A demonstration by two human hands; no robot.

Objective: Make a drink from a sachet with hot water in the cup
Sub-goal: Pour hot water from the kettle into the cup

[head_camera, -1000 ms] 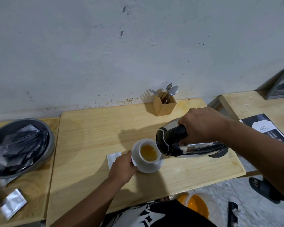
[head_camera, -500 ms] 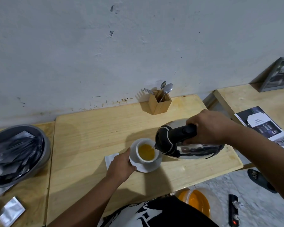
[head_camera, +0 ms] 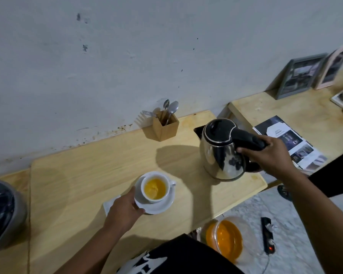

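A white cup [head_camera: 146, 191] holding orange-yellow liquid sits on a white saucer [head_camera: 162, 206] near the front of the wooden table [head_camera: 87, 175]. My left hand [head_camera: 125, 209] grips the saucer's left rim. A steel kettle [head_camera: 220, 155] with a black lid and handle stands upright on the table's right end. My right hand [head_camera: 269, 153] is closed around its handle. A white sachet [head_camera: 109, 204] lies flat under my left hand, mostly hidden.
A wooden holder [head_camera: 165, 127] with spoons and a fork stands by the wall. A grey bowl of dark sachets [head_camera: 2, 212] sits at far left. Brochures [head_camera: 287, 143] and picture frames [head_camera: 299, 76] lie on the right table. On the floor are a plastic container of orange liquid [head_camera: 225, 237] and a power strip [head_camera: 267, 236].
The kettle was tilted over the cup, pouring. It has swung right and now stands upright on the table. My left hand stays on the saucer.
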